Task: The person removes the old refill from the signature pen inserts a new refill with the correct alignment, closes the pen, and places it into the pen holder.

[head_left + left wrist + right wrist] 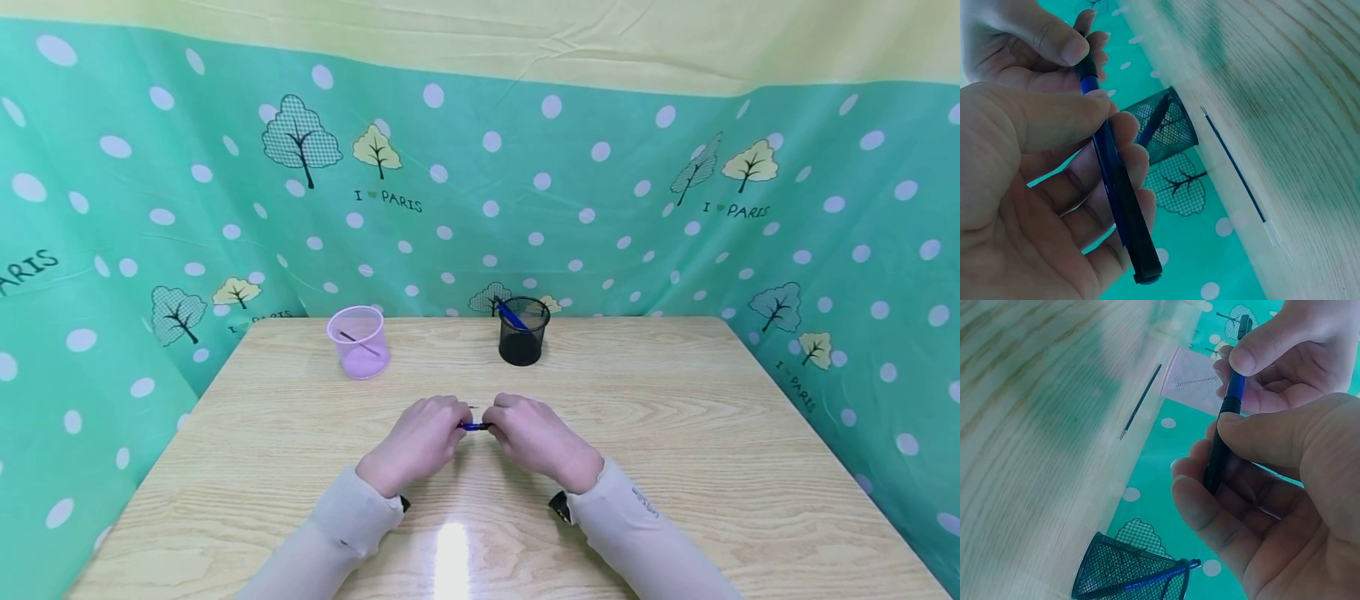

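Observation:
My left hand [420,437] and right hand [538,437] meet over the middle of the table, both on one blue and black pen [474,427]. The left thumb and fingers pinch its blue barrel [1105,150], with the black clip end lying along the fingers. At the other end, the right hand pinches the black grip section [1215,465]. On the table beyond the hands lies a thin dark pen refill [1235,167] with a metal tip; in the head view it is mostly hidden by the fingers.
At the back left stands a pink mesh cup [358,354] with a thin dark stick in it. A black mesh cup [521,346] at the back middle holds a blue pen [510,313]. A patterned green curtain [480,192] borders the wooden table [675,467].

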Tool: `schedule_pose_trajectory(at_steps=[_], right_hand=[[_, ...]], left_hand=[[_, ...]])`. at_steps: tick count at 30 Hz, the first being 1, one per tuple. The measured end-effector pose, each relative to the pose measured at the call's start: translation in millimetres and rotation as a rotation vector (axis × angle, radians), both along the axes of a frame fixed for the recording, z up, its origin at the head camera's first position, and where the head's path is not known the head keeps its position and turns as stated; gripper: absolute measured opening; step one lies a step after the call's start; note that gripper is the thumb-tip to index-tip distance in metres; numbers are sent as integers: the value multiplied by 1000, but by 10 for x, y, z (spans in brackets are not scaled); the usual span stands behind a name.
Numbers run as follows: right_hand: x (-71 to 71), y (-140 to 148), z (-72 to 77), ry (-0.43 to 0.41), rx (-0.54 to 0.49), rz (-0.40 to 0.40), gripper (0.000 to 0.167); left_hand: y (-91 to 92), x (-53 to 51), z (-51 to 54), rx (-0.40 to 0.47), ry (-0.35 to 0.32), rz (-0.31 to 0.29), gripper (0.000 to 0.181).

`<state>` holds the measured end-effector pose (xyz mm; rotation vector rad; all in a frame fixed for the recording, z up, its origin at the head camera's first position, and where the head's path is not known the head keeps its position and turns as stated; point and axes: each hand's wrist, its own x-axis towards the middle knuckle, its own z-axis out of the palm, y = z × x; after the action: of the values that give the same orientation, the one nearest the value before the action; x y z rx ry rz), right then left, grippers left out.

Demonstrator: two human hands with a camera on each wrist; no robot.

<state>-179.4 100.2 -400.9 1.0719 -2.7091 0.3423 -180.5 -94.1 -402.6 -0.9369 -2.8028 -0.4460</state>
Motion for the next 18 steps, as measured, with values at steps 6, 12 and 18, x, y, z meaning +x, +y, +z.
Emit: schedule_pose_trajectory(at_steps=[6,12,18], right_hand=[[1,-4,-4,-3,6,0,7],[-1,-9,-7,-9,4,0,8],[1,-10,2,-7,3,1,8]], left_hand=[[1,-2,-7,-5,15,5,9],[0,-5,-16,5,17,9,12],[-5,-9,-35,16,33,2,15]])
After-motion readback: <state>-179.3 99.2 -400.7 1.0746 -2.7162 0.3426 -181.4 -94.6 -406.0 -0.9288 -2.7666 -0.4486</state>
